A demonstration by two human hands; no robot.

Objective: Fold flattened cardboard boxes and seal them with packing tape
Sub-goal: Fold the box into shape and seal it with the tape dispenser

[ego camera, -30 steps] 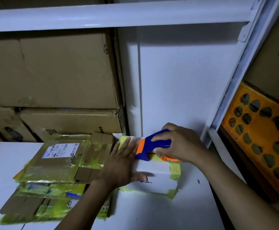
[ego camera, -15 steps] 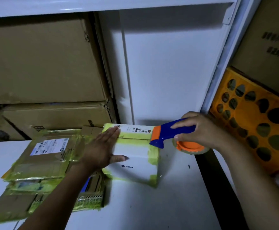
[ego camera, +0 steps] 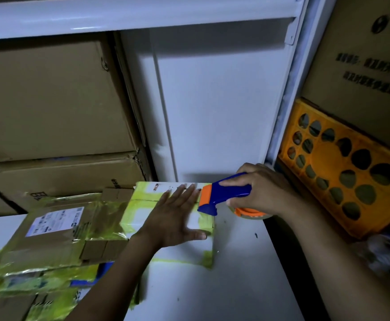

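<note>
While the small white cardboard box edged in yellow-green tape [ego camera: 190,247] sits on the white table [ego camera: 231,286] beside a stack of flattened taped boxes [ego camera: 57,242], the left hand [ego camera: 176,217] lies flat on its top, fingers spread; the right hand [ego camera: 262,189] has its fingers curled around the blue-and-orange tape dispenser [ego camera: 224,195] at the box's right edge

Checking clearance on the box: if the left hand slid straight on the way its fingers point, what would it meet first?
Probably the tape dispenser held by the right hand; the left hand lies flat on the white box.
</note>
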